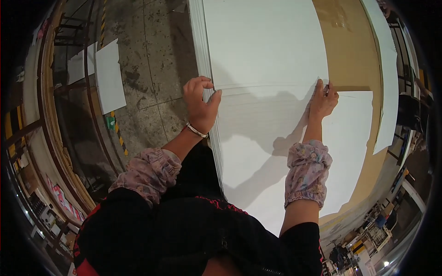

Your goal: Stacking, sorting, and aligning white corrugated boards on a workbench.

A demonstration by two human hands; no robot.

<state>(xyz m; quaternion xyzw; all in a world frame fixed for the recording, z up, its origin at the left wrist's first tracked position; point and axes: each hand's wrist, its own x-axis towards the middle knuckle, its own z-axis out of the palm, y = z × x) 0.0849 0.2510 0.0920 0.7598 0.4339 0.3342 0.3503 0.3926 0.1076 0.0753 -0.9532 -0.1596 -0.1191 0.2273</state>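
Note:
A large white cardboard sheet [267, 41] lies on top of a stack in front of me. Its near edge runs crosswise between my hands, above another white sheet [340, 138] that reaches toward my body. At the stack's left edge, my left hand [201, 101] has its fingers curled and its thumb bent in, pinching the sheet's near left corner. My right hand [324, 101] grips the near right corner, one finger stretched along the edge and the others curled. What lies under the fingertips is partly hidden. My arms cast shadows over the lower sheet.
Brown cardboard [352, 60] shows beneath the white sheets on the right, with another white strip [386, 87] along its far right side. On the left, white boards [109, 76] rest near a dark metal rack [94, 92] and yellow-black floor tape [120, 138] on the concrete floor [156, 55].

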